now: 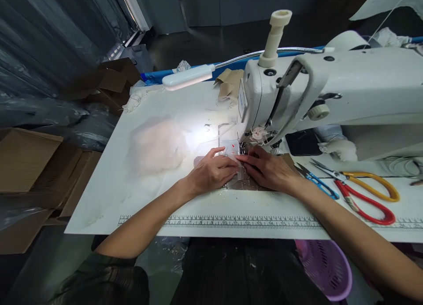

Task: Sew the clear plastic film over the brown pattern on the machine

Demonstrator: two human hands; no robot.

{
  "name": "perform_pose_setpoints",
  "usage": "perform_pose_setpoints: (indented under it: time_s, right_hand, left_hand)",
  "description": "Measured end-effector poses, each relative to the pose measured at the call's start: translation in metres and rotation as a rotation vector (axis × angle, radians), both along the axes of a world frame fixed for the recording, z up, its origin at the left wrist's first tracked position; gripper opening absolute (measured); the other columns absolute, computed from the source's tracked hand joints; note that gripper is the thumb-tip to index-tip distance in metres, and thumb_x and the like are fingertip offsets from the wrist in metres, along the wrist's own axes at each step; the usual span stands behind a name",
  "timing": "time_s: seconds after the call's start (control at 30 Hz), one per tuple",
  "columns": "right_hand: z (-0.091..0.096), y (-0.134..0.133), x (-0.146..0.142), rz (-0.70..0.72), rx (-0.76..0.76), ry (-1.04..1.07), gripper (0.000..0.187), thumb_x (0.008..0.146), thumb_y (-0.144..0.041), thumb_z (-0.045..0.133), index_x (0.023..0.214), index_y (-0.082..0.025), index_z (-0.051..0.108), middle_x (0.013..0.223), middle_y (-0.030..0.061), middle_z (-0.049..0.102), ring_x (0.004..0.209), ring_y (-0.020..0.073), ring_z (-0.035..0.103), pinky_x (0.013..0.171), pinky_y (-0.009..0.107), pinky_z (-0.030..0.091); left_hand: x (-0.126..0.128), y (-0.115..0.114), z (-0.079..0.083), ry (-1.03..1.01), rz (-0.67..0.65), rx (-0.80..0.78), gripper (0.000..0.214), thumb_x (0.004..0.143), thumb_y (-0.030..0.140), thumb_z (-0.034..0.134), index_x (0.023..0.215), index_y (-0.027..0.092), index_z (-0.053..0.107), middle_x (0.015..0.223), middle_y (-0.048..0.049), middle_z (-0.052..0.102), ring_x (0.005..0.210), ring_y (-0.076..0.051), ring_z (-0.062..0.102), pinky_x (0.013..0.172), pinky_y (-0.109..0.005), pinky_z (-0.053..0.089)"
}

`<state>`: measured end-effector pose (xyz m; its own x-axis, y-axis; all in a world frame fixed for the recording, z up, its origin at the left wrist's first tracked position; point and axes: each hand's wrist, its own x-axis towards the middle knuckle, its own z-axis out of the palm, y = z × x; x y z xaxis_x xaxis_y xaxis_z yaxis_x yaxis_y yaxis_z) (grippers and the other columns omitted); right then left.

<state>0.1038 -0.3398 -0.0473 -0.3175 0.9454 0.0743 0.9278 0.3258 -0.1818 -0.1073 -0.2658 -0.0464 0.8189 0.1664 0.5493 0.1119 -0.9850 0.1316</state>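
Note:
Both my hands rest on the white table in front of the white sewing machine [330,82]. My left hand [211,170] lies flat, fingers stretched out, pressing a small clear plastic piece with red marks [231,147] towards the needle area [243,147]. My right hand [269,169] lies beside it, fingers together, pressing the same piece from the right. The fingertips of both hands nearly meet just below the presser foot. A pale pink fluffy heap [155,144] sits to the left of my left hand.
A gooseneck lamp [188,76] lights the needle area. Red and yellow-handled scissors [366,195] and blue thread snips [319,182] lie to the right. A ruler strip [231,221] runs along the table's front edge. Cardboard boxes [29,164] stand left, a purple basket [325,265] below.

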Motion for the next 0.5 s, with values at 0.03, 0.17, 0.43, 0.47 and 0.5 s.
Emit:
perform_pose_setpoints:
  time_s: [0.03, 0.17, 0.43, 0.47, 0.5]
  right_hand:
    - [-0.001, 0.000, 0.000, -0.002, 0.005, 0.005, 0.042, 0.096, -0.034, 0.038, 0.133, -0.025, 0.056, 0.111, 0.0133, 0.063, 0.079, 0.0207, 0.061, 0.052, 0.025, 0.036]
    - [-0.003, -0.001, -0.001, -0.001, 0.024, 0.011, 0.042, 0.097, -0.034, 0.036, 0.131, -0.024, 0.058, 0.108, 0.0140, 0.064, 0.081, 0.0220, 0.061, 0.053, 0.026, 0.037]
    - [-0.002, -0.006, 0.001, 0.039, 0.037, 0.122, 0.042, 0.091, -0.026, 0.047, 0.132, -0.024, 0.058, 0.110, 0.0139, 0.063, 0.082, 0.0213, 0.062, 0.063, 0.029, 0.046]
    - [-0.001, -0.006, 0.002, 0.056, 0.036, 0.153, 0.042, 0.089, -0.024, 0.049, 0.130, -0.025, 0.060, 0.110, 0.0128, 0.063, 0.083, 0.0211, 0.062, 0.065, 0.030, 0.047]
    - [-0.001, -0.006, 0.003, 0.069, 0.036, 0.182, 0.042, 0.088, -0.023, 0.051, 0.128, -0.026, 0.061, 0.111, 0.0119, 0.063, 0.084, 0.0211, 0.062, 0.067, 0.030, 0.048]
  left_hand:
    - [0.002, 0.000, 0.000, -0.007, 0.008, 0.011, 0.011, 0.091, 0.016, 0.057, 0.086, 0.018, 0.066, 0.093, 0.0008, 0.072, 0.085, -0.008, 0.067, 0.104, -0.040, 0.046]
    - [0.008, -0.006, 0.000, 0.040, 0.073, 0.019, 0.013, 0.092, 0.019, 0.056, 0.085, 0.018, 0.067, 0.088, 0.0004, 0.072, 0.080, -0.010, 0.066, 0.100, -0.038, 0.049]
    - [0.007, -0.022, 0.002, 0.094, 0.132, 0.112, 0.013, 0.091, 0.019, 0.056, 0.084, 0.017, 0.066, 0.091, -0.0018, 0.070, 0.074, -0.010, 0.063, 0.103, -0.043, 0.045]
    - [0.006, -0.022, 0.002, 0.083, 0.133, 0.113, 0.012, 0.091, 0.019, 0.056, 0.085, 0.017, 0.066, 0.091, -0.0019, 0.070, 0.076, -0.011, 0.063, 0.103, -0.043, 0.044]
    - [0.006, -0.021, 0.002, 0.074, 0.134, 0.114, 0.011, 0.091, 0.020, 0.057, 0.086, 0.018, 0.066, 0.091, -0.0019, 0.070, 0.078, -0.011, 0.063, 0.101, -0.042, 0.045]
